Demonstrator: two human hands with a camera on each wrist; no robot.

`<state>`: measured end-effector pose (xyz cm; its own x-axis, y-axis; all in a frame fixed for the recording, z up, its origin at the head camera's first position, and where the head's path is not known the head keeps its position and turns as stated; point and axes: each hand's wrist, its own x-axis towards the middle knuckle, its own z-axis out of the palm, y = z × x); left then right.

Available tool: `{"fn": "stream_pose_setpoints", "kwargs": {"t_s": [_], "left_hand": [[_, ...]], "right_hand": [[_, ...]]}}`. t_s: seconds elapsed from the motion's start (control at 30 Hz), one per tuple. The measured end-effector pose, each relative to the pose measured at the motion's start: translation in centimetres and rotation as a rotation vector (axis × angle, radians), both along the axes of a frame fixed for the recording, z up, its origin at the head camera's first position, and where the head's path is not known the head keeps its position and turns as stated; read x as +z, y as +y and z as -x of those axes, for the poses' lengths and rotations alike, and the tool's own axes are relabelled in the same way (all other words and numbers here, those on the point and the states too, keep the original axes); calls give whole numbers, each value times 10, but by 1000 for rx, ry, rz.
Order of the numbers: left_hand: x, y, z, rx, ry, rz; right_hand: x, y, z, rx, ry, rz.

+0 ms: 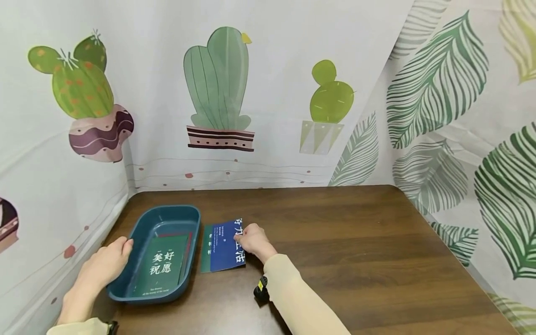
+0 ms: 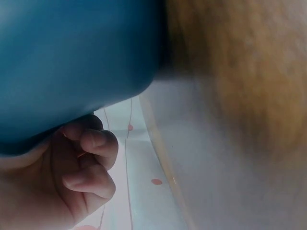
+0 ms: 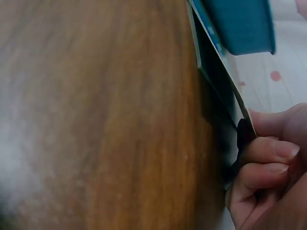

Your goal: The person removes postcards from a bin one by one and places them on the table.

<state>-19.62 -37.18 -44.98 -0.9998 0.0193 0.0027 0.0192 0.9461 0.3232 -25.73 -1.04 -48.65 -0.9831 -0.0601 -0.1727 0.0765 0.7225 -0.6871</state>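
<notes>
A dark blue plastic tray [image 1: 169, 219] stands on the left of the table. My left hand [image 1: 104, 261] grips its left rim, thumb on top and fingers curled below the edge. Inside the tray lies a green card [image 1: 161, 279] with white writing, over a card with a red edge [image 1: 189, 246]. To the right of the tray, my right hand [image 1: 256, 243] pinches the right edge of a blue card [image 1: 222, 249] with white characters. In the right wrist view this edge is lifted above another green card [image 1: 206, 255], which the blue card partly covers.
The brown wooden table [image 1: 356, 260] stretches away to the right. A pale cloth [image 1: 276, 172] printed with cacti hangs along the back and left, and leaf-printed cloth [image 1: 444, 177] hangs at the right. A black device [image 1: 261, 293] sits on my right wrist.
</notes>
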Motion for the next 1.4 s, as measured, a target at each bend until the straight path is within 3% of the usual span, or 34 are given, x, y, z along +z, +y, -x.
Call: {"fn": "stream_pose_setpoints", "kwargs": {"t_s": [0.13, 0.3, 0.43, 0.67, 0.97, 1.4], "left_hand": [[3, 0, -1, 3, -7, 4], [3, 1, -2, 2, -12, 3], [2, 1, -1, 0, -5, 3], [0, 1, 0, 2, -16, 4], [2, -1, -1, 7, -35, 6], [1, 1, -2, 0, -10, -1]], "right_hand": [[6, -4, 0, 8, 21, -162], [12, -6, -2, 25, 2, -233], [14, -5, -3, 66, -6, -220], [13, -3, -2, 38, -38, -202], [11, -7, -5, 45, 0, -271], [7, -6, -8, 56, 58, -259]]}}
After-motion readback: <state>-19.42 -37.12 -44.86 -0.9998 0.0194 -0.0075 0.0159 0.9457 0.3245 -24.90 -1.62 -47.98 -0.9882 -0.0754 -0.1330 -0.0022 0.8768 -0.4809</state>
